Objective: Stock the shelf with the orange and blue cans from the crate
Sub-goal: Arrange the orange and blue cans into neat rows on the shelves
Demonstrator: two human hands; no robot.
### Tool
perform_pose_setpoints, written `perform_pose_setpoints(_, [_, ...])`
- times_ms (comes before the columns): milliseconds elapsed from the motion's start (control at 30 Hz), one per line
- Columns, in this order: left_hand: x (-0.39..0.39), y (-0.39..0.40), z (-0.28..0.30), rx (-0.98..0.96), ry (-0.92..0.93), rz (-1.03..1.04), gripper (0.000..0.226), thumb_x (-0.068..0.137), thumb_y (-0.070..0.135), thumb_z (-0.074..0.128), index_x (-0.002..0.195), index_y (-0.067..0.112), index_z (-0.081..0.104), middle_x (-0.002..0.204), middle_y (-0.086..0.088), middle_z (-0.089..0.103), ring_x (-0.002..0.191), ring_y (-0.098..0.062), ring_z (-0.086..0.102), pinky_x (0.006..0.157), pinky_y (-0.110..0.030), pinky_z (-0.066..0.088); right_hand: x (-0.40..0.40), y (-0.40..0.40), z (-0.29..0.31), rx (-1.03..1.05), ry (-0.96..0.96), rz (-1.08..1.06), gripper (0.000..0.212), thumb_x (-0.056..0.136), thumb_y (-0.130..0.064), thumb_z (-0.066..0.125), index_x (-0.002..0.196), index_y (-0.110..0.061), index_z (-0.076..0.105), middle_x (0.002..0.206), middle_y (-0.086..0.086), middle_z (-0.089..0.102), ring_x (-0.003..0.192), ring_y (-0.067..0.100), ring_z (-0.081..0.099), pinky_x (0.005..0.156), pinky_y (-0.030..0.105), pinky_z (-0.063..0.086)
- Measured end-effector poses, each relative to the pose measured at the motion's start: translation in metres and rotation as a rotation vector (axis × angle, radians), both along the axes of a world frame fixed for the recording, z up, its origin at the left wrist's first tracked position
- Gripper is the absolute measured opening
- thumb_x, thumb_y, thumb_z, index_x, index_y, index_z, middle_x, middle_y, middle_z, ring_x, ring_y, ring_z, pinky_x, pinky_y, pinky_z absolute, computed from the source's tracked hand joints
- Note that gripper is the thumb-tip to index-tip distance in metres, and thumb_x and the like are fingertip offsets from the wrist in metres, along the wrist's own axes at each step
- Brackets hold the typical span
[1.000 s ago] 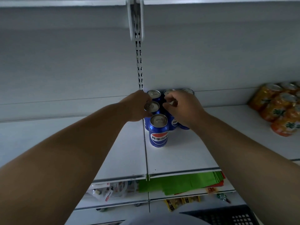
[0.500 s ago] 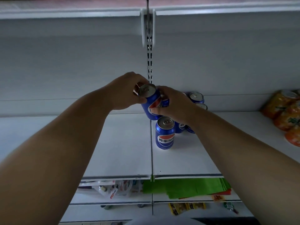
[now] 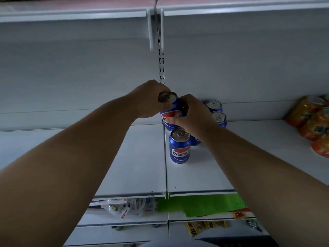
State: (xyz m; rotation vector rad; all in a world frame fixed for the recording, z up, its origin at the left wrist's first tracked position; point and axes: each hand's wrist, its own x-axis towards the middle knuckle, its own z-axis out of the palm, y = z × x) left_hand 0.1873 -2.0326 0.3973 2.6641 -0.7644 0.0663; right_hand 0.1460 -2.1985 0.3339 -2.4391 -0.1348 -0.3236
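Compared with the view a second earlier, when both hands were low among the standing cans, the blue can (image 3: 170, 113) between them has risen clear of the group and tilts, its silver top leaning toward the left. The left hand (image 3: 148, 100) curls around the can's upper left side, fingers wrapped behind the rim. The right hand (image 3: 193, 113) grips the can's right side, its thumb lying across the label — both hands are closed firmly on this one can, which is held above the white shelf (image 3: 138, 166) just in front of the back wall.

Directly nearer than the held can, a second blue can (image 3: 179, 146) stands upright on the shelf, just right of the seam between the two shelf panels. Behind the right wrist, part of another blue can (image 3: 195, 141) shows, and two more blue cans (image 3: 217, 111) stand upright at the far right of the group, against the back wall, one just in front of the other.

At the far right edge of the shelf, well apart from the blue group, the orange cans (image 3: 313, 122) stand packed together. A slotted upright rail (image 3: 161, 68) runs down the back wall above the hands. On the lower shelf — visible beneath the front edge — lie green sheets (image 3: 199, 204) and, to the left, clear packaged goods (image 3: 124, 207).
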Motion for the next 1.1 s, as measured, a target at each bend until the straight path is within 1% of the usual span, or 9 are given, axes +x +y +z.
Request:
perform_pose_setpoints(100, [0.006, -0.007, -0.008, 0.045, 0.037, -0.058, 0.029, 0.088, 0.029, 0.070, 0.113, 0.015, 0.069, 0.100, -0.003, 0.069, 0.090, -0.018, 0.063, 0.075, -0.026, 0.051, -0.013, -0.017, 0.000, 0.052, -0.026, -0.009, 0.043, 0.081, -0.035, 0.075, 0.116, -0.019, 0.058, 0.107, -0.004, 0.065, 0.096, 0.011, 0.059, 0.083, 0.022, 0.046])
perform_pose_setpoints(200, [0.013, -0.015, -0.021, 0.084, 0.078, -0.102, 0.024, 0.084, 0.030, 0.073, 0.103, 0.017, 0.071, 0.088, -0.001, 0.070, 0.081, -0.017, 0.065, 0.073, -0.034, 0.055, -0.027, -0.030, -0.006, 0.102, -0.053, -0.092, 0.025, 0.089, -0.019, 0.062, 0.114, -0.017, 0.062, 0.102, -0.006, 0.063, 0.087, 0.005, 0.054, 0.068, 0.001, 0.034])
perform_pose_setpoints(267, [0.015, -0.018, -0.030, 0.093, 0.082, -0.131, 0.019, 0.082, 0.030, 0.074, 0.096, 0.018, 0.072, 0.080, 0.000, 0.068, 0.074, -0.017, 0.065, 0.067, -0.034, 0.054, -0.031, -0.033, -0.014, 0.076, -0.079, -0.119, 0.021, 0.090, -0.012, 0.058, 0.110, -0.015, 0.064, 0.097, -0.005, 0.062, 0.077, 0.001, 0.050, 0.062, -0.003, 0.032])
perform_pose_setpoints(500, [0.021, -0.026, -0.056, 0.185, 0.071, -0.142, 0.022, 0.078, 0.039, 0.074, 0.084, 0.019, 0.071, 0.079, -0.002, 0.063, 0.070, -0.017, 0.059, 0.064, -0.034, 0.053, -0.045, -0.034, -0.028, 0.105, -0.079, -0.132, 0.010, 0.092, -0.017, 0.057, 0.100, -0.019, 0.062, 0.089, -0.007, 0.062, 0.076, 0.008, 0.058, 0.062, 0.014, 0.042])
perform_pose_setpoints(567, [0.022, -0.025, -0.058, 0.182, 0.066, -0.149, 0.023, 0.078, 0.040, 0.074, 0.085, 0.019, 0.072, 0.080, -0.002, 0.063, 0.070, -0.017, 0.058, 0.065, -0.035, 0.052, -0.054, -0.032, -0.034, 0.129, -0.057, -0.144, 0.006, 0.093, -0.026, 0.055, 0.096, -0.022, 0.059, 0.084, -0.011, 0.060, 0.074, 0.000, 0.057, 0.059, 0.013, 0.039])
perform_pose_setpoints(700, [0.023, -0.023, -0.060, 0.138, 0.103, -0.120, 0.027, 0.078, 0.043, 0.076, 0.092, 0.020, 0.072, 0.077, 0.001, 0.064, 0.073, -0.016, 0.060, 0.062, -0.030, 0.048, -0.071, -0.024, -0.055, 0.180, 0.009, -0.117, 0.026, 0.085, -0.048, 0.062, 0.100, -0.030, 0.051, 0.091, -0.018, 0.057, 0.081, -0.005, 0.055, 0.063, 0.012, 0.037])
perform_pose_setpoints(833, [0.021, -0.018, -0.061, 0.080, 0.117, -0.066, 0.043, 0.075, 0.043, 0.080, 0.108, 0.018, 0.069, 0.083, 0.005, 0.059, 0.074, -0.013, 0.055, 0.058, -0.023, 0.036, -0.078, -0.016, -0.070, 0.145, 0.064, -0.066, 0.057, 0.072, -0.046, 0.080, 0.116, -0.028, 0.049, 0.106, -0.020, 0.052, 0.090, -0.008, 0.049, 0.072, 0.002, 0.031])
perform_pose_setpoints(967, [0.005, -0.011, -0.063, -0.026, 0.080, -0.011, 0.041, 0.079, 0.037, 0.079, 0.112, 0.019, 0.065, 0.098, 0.001, 0.063, 0.080, -0.014, 0.060, 0.060, -0.025, 0.043, -0.078, -0.009, -0.082, 0.081, 0.051, -0.080, 0.059, 0.070, -0.044, 0.082, 0.117, -0.026, 0.052, 0.105, -0.019, 0.055, 0.094, -0.002, 0.052, 0.074, 0.001, 0.031])
perform_pose_setpoints(1100, [-0.023, 0.000, -0.062, -0.111, -0.043, -0.090, 0.030, 0.086, 0.041, 0.071, 0.108, 0.021, 0.068, 0.099, 0.005, 0.060, 0.083, -0.012, 0.057, 0.064, -0.024, 0.046, -0.081, -0.002, -0.085, 0.118, 0.046, -0.140, 0.056, 0.070, -0.043, 0.081, 0.117, -0.028, 0.054, 0.107, -0.016, 0.061, 0.096, 0.000, 0.054, 0.080, 0.011, 0.039])
